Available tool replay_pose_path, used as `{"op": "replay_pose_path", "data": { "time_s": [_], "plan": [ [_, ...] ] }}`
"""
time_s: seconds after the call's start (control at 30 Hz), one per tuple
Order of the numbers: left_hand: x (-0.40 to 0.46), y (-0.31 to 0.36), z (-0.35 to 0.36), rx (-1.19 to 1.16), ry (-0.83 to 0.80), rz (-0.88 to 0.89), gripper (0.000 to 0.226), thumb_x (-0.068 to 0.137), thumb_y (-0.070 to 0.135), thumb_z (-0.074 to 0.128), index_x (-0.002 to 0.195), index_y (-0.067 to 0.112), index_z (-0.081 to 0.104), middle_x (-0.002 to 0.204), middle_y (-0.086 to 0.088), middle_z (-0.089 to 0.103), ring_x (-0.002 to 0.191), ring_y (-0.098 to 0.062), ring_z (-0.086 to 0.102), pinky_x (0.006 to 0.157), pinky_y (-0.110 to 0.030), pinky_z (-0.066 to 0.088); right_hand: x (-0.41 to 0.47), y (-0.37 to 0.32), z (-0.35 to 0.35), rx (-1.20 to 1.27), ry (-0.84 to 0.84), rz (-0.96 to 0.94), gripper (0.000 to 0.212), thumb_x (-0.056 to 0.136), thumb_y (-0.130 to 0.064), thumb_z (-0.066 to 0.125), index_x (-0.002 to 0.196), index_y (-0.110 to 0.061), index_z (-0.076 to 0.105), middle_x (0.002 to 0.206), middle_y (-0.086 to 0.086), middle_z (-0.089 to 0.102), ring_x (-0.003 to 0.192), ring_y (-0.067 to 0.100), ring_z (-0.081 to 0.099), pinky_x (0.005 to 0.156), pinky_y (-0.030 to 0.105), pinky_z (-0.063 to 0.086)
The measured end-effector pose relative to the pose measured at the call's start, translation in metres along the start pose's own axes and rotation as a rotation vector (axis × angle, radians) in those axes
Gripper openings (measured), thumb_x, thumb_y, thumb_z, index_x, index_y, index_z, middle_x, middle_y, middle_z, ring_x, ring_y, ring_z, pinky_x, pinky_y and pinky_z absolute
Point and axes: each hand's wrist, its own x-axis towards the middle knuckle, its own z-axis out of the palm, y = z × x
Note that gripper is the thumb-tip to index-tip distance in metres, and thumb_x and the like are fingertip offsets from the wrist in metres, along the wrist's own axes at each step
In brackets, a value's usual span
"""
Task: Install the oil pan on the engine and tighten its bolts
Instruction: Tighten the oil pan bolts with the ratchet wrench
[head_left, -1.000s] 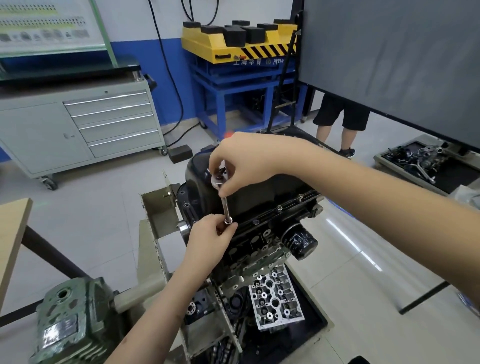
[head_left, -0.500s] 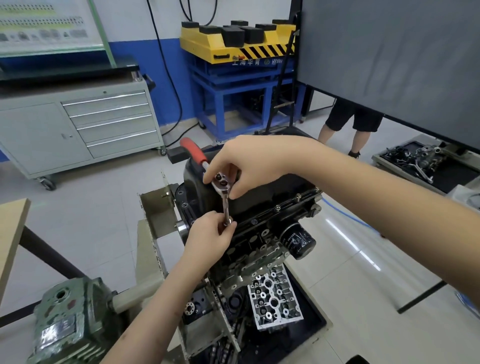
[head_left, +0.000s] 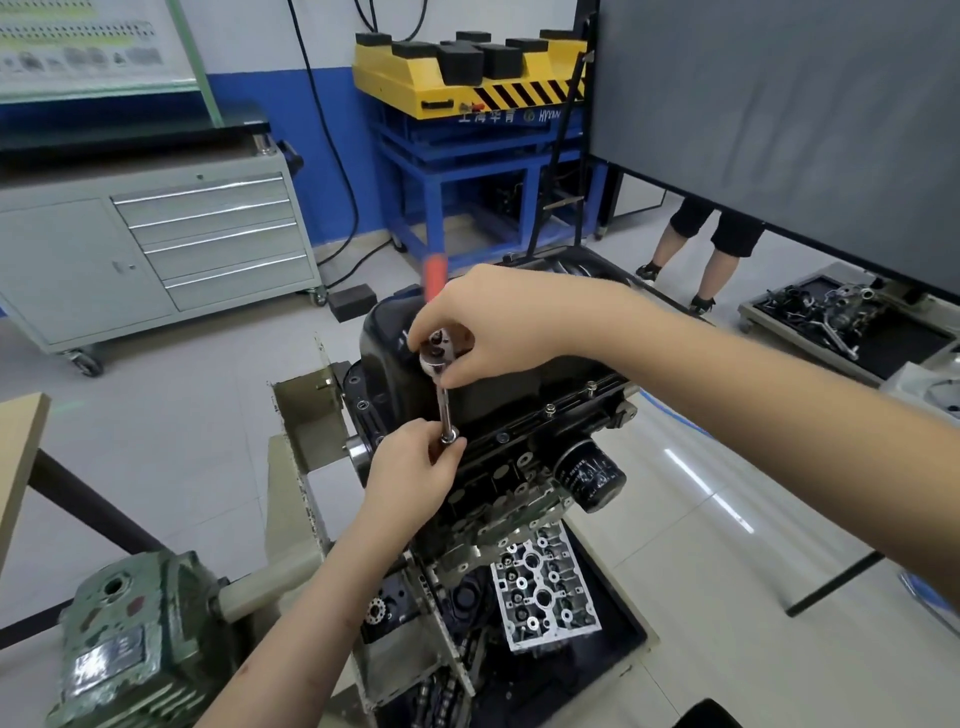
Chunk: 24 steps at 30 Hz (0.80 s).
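The black oil pan (head_left: 395, 358) sits on top of the inverted engine (head_left: 519, 467) on its stand. My right hand (head_left: 488, 322) grips the head of a ratchet wrench (head_left: 435, 358), whose red handle (head_left: 432, 278) sticks up and away, blurred. A chrome extension (head_left: 444, 410) runs down from the head to a socket (head_left: 449, 435) on the pan's near flange. My left hand (head_left: 415, 467) pinches the socket end there. Two bolts (head_left: 550, 410) stand along the flange to the right.
A black oil filter (head_left: 589, 480) juts from the engine's side. A cylinder head (head_left: 545, 587) lies in the tray below. A green gearbox (head_left: 130, 644) is at bottom left, a grey drawer cabinet (head_left: 156, 249) behind, a parts tray (head_left: 852, 322) at right. A person's legs (head_left: 701, 244) stand beyond.
The ratchet's red handle has swung from hidden behind my right hand, out to the left, then up to point away from me. My left hand stays on the socket.
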Motion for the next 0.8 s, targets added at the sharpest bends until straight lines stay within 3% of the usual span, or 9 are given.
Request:
{"op": "replay_pose_path", "data": {
  "time_s": [0.13,0.27,0.33,0.4,0.47,0.57,0.67,0.8],
  "plan": [
    [0.0,-0.003,-0.002,-0.034,-0.037,-0.002,0.017,0.087,0.022,0.058,0.087,0.007,0.066,0.077,-0.008,0.062,0.069,-0.019,0.055,0.066,-0.033,0.045,0.003,-0.001,-0.005,-0.008,-0.039,-0.053,0.042,0.079,-0.03,0.067,0.119,-0.024,0.058,0.077,-0.016,0.046,0.074,0.007,0.044,0.068,0.021,0.037],
    [-0.004,-0.004,-0.002,-0.124,-0.028,-0.083,0.022,0.085,0.027,0.06,0.073,0.01,0.064,0.06,-0.001,0.056,0.056,-0.011,0.048,0.055,-0.021,0.036,0.008,-0.001,0.001,-0.092,0.058,0.037,0.044,0.08,-0.049,0.06,0.099,-0.009,0.065,0.064,-0.002,0.063,0.064,0.013,0.059,0.06,0.027,0.046],
    [-0.003,-0.001,0.0,-0.128,0.005,-0.124,0.027,0.084,0.031,0.062,0.068,0.009,0.062,0.058,-0.001,0.054,0.054,-0.012,0.047,0.052,-0.021,0.035,0.008,-0.003,0.008,-0.066,0.104,0.094,0.046,0.08,-0.053,0.058,0.091,-0.009,0.064,0.051,-0.005,0.056,0.058,0.013,0.059,0.06,0.028,0.048],
    [-0.002,0.002,0.002,-0.097,0.037,-0.129,0.032,0.085,0.031,0.06,0.066,0.005,0.059,0.058,-0.005,0.053,0.056,-0.016,0.048,0.052,-0.025,0.035,0.007,-0.005,0.013,-0.054,0.147,0.102,0.045,0.079,-0.054,0.059,0.089,-0.01,0.062,0.056,-0.005,0.053,0.064,0.016,0.055,0.059,0.029,0.045],
    [-0.001,0.003,0.003,-0.039,0.037,-0.083,0.032,0.088,0.028,0.057,0.068,0.002,0.058,0.059,-0.005,0.051,0.059,-0.02,0.049,0.053,-0.027,0.033,0.006,-0.004,0.013,-0.074,0.158,0.073,0.04,0.08,-0.05,0.059,0.092,-0.012,0.062,0.075,-0.001,0.06,0.074,0.019,0.054,0.062,0.031,0.044],
    [0.001,0.002,0.0,0.042,-0.003,-0.008,0.025,0.089,0.026,0.054,0.078,0.005,0.062,0.07,-0.005,0.054,0.066,-0.02,0.051,0.056,-0.026,0.033,0.004,0.004,0.001,-0.031,0.035,0.013,0.033,0.082,-0.036,0.061,0.112,-0.02,0.062,0.094,-0.007,0.061,0.084,0.009,0.051,0.075,0.027,0.044],
    [0.003,0.001,-0.001,0.082,-0.034,0.034,0.023,0.09,0.026,0.053,0.085,0.007,0.064,0.075,-0.003,0.054,0.07,-0.018,0.052,0.061,-0.025,0.035,0.004,0.01,-0.01,0.045,-0.087,-0.031,0.044,0.08,-0.022,0.066,0.123,-0.028,0.057,0.096,-0.01,0.059,0.082,0.004,0.05,0.076,0.02,0.04],
    [-0.002,-0.002,0.001,0.023,-0.002,-0.023,0.024,0.088,0.029,0.056,0.077,0.009,0.062,0.068,0.0,0.051,0.066,-0.017,0.051,0.059,-0.024,0.035,0.011,0.004,-0.006,0.027,-0.064,-0.052,0.039,0.077,-0.034,0.07,0.113,-0.023,0.06,0.075,-0.016,0.059,0.07,0.006,0.055,0.065,0.022,0.041]
  ]
}}
